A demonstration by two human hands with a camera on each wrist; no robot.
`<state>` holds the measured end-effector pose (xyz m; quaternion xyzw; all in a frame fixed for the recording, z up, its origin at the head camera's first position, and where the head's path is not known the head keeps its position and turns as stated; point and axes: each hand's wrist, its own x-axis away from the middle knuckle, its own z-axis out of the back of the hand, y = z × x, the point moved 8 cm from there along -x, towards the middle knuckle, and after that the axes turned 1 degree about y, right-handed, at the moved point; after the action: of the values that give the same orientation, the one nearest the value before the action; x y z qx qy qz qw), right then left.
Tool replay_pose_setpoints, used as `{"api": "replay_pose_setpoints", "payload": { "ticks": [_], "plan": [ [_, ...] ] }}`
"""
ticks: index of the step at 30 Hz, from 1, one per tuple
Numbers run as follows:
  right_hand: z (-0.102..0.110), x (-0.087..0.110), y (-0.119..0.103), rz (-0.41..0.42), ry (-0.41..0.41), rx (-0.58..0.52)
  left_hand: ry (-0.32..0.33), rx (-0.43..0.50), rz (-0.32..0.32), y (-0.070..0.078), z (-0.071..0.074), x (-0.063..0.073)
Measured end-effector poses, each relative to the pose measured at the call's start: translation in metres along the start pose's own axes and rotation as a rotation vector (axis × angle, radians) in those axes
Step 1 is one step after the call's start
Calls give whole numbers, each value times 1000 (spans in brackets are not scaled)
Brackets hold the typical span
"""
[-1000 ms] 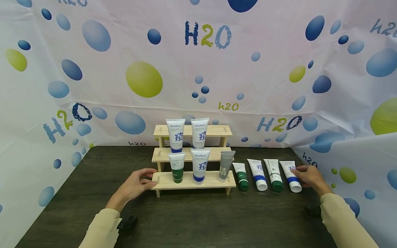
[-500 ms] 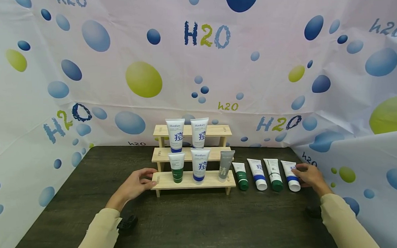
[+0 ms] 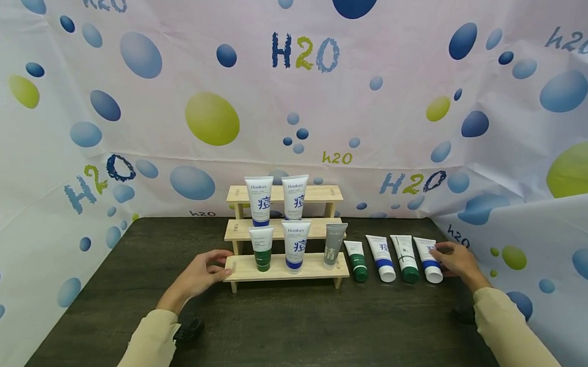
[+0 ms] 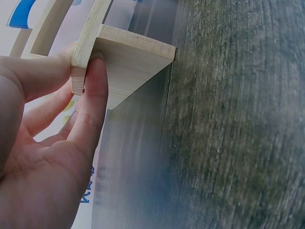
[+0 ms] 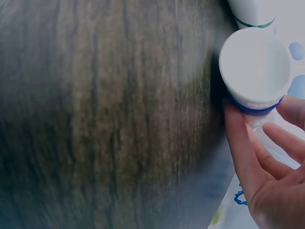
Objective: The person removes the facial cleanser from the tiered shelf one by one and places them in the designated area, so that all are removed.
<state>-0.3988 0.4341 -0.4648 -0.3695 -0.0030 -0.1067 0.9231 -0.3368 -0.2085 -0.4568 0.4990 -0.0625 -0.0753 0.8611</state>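
Observation:
My left hand point(image 3: 203, 273) pinches the left end of the lowest board of a three-tier wooden display stand point(image 3: 278, 274). In the left wrist view, the thumb lies on one face of the board point(image 4: 97, 33) and the fingers on the other. On the right, my right hand point(image 3: 459, 259) grips the edge of a white squeeze tube point(image 3: 426, 249) with a blue band, lying on the table. Its white cap point(image 5: 255, 64) faces the right wrist camera, with thumb and fingers at either side of the tube.
White-and-blue tubes point(image 3: 296, 243), a white-and-green tube point(image 3: 262, 245) and a grey tube point(image 3: 335, 242) stand on the rack. Between rack and right hand lie a small green-capped tube point(image 3: 357, 260), a blue-banded tube point(image 3: 381, 256) and a larger green-capped tube point(image 3: 405, 258). A printed sheet point(image 3: 212, 118) hangs behind.
The rightmost tube has shifted slightly to the left with my right hand on it. My left hand and the stand have stayed in place.

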Motion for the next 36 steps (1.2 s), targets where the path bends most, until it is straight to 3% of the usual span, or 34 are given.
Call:
{"api": "replay_pose_setpoints", "payload": {
  "ticks": [16, 21, 27, 36],
  "plan": [
    [2, 3, -5, 15, -16, 16, 5, 7, -8, -2, 0, 0],
    [10, 2, -14, 54, 18, -16, 5, 5, -7, -2, 0, -1],
    [20, 8, -40, 126, 79, -60, 3, 11, -3, 0, 0, -1],
    [14, 21, -107, 264, 70, -71, 1, -5, 4, 2, 1, 0]
  ]
}}
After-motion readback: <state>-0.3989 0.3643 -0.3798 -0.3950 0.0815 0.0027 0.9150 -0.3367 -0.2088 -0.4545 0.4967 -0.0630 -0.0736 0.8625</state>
